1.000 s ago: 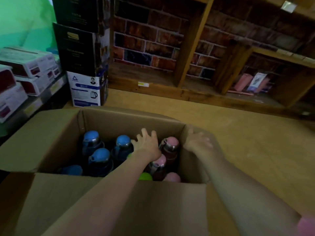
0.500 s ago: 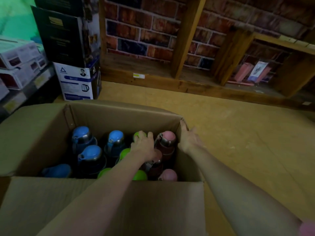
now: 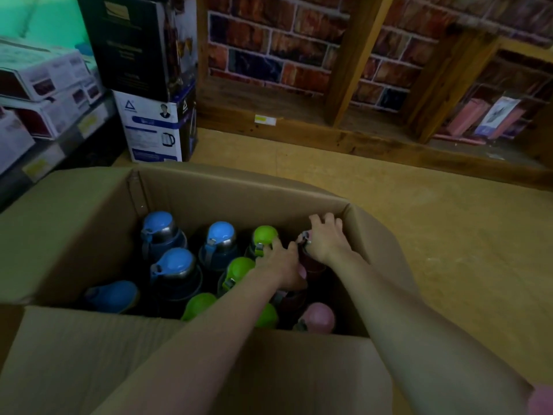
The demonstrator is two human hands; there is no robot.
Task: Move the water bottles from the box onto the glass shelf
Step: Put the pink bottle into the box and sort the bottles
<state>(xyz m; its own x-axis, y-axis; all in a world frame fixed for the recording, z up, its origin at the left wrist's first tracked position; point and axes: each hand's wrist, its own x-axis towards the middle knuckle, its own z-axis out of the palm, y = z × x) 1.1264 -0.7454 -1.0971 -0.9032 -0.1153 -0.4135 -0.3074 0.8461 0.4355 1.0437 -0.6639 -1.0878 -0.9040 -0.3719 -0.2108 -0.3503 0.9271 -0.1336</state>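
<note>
Head view: no writing on the cartons can be read; the white and blue kettle carton (image 3: 154, 127) shows a kettle drawing, a triangle logo and a small portrait, and yellow price tags (image 3: 264, 119) on the shelf edges are blank at this size. An open cardboard box (image 3: 239, 190) on the floor holds water bottles standing upright: 4 with blue lids (image 3: 220, 233), 4 with green lids (image 3: 264, 235), and pink-lidded ones (image 3: 318, 317) at the right end. The left hand (image 3: 279, 260) is curled down among the green and pink lids; what it grips I cannot tell. The right hand (image 3: 324, 238) is closed over the far pink bottle's cap by the box's right wall. Half a second ago that hand lay on the box wall, off the bottle.
</note>
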